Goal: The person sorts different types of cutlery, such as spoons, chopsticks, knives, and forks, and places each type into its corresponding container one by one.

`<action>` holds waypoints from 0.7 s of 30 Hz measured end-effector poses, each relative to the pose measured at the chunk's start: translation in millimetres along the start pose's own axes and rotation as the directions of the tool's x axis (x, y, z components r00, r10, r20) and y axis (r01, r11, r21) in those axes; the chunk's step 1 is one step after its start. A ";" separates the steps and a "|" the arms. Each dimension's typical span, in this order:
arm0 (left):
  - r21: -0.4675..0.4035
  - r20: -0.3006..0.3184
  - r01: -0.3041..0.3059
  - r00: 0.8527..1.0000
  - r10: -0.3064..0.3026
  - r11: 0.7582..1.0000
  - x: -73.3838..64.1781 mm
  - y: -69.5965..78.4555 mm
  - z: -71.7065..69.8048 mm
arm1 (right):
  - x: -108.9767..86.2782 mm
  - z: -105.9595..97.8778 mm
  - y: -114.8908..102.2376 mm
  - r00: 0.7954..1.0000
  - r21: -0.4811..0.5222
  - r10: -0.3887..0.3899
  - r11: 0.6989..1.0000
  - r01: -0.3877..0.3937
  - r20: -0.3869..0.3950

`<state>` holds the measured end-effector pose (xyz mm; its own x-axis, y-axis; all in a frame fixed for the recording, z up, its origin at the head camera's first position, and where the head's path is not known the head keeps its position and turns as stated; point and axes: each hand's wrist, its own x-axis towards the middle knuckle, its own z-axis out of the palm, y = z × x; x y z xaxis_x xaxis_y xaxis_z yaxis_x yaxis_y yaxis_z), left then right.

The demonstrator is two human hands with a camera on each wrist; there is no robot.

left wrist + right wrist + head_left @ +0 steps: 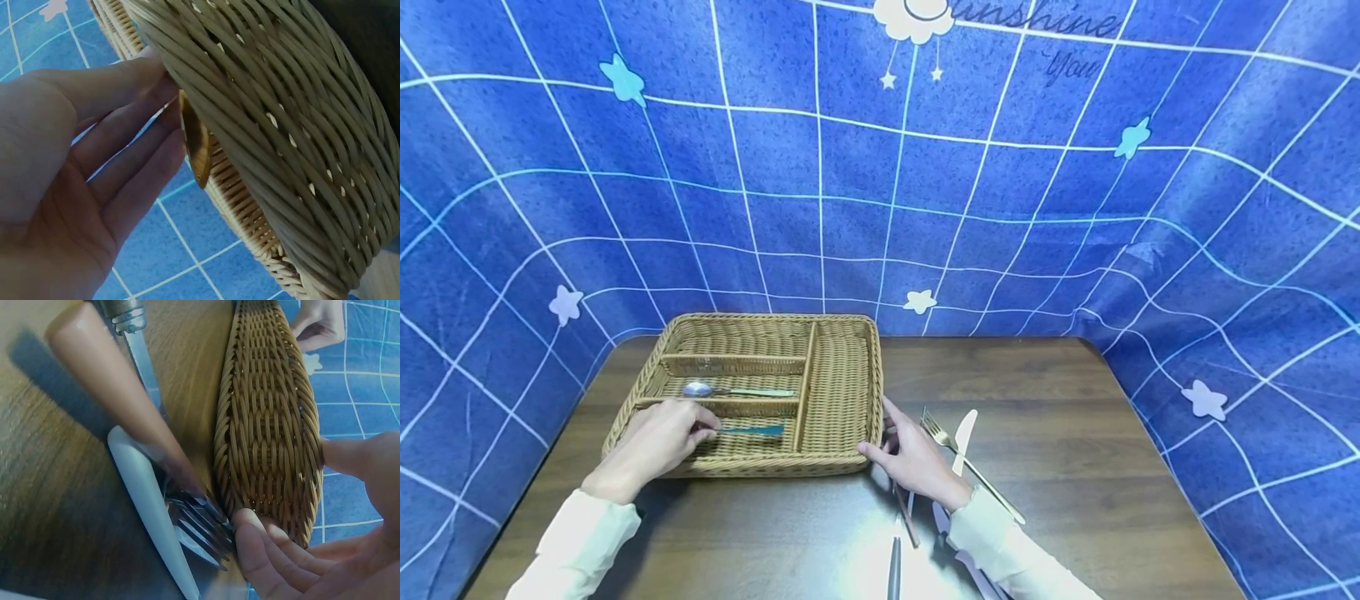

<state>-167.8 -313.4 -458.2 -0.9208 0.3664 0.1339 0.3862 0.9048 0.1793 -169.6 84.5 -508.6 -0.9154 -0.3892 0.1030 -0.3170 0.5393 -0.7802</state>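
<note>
A wicker cutlery basket [842,367] with several compartments stands at the back left of the wooden table. My left hand [658,433] reaches over its front left part. Thumb and fingers pinch a spoon there; its teal-looking handle [767,431] points right, inside the front left compartment. In the left wrist view the spoon's gold-toned bowl [197,140] shows beside the fingers at the rim. Another spoon [697,389] lies in the middle left compartment. My right hand [917,450] grips the basket's front right corner, thumb at the rim and fingers along the outer wall.
Right of the basket lie a gold fork [936,429] and a pale knife [966,429]. More cutlery lies under and before the right forearm, including a brown handle [112,387] and a white handle [150,506]. A blue gridded cloth [850,167] surrounds the table's back and sides.
</note>
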 end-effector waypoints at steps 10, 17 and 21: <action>0.009 0.053 -0.032 0.998 0.031 0.999 4.0 -0.2 5.1 | -1.2 3.8 1.3 1.000 0.011 0.002 1.000 -0.002 -0.005; -0.004 0.050 -0.043 0.998 0.043 0.999 3.7 -2.5 11.5 | 0.3 4.5 0.8 1.000 -0.005 0.001 1.000 -0.001 -0.008; -0.008 0.045 -0.038 0.998 0.038 0.999 4.4 -2.5 17.7 | 1.1 2.9 1.0 1.000 -0.020 -0.005 1.000 0.005 -0.001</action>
<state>-173.8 -310.2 -475.3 -0.9071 0.4098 0.0966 0.4209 0.8886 0.1822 -170.3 82.4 -511.1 -0.9140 -0.3910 0.1081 -0.3270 0.5523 -0.7669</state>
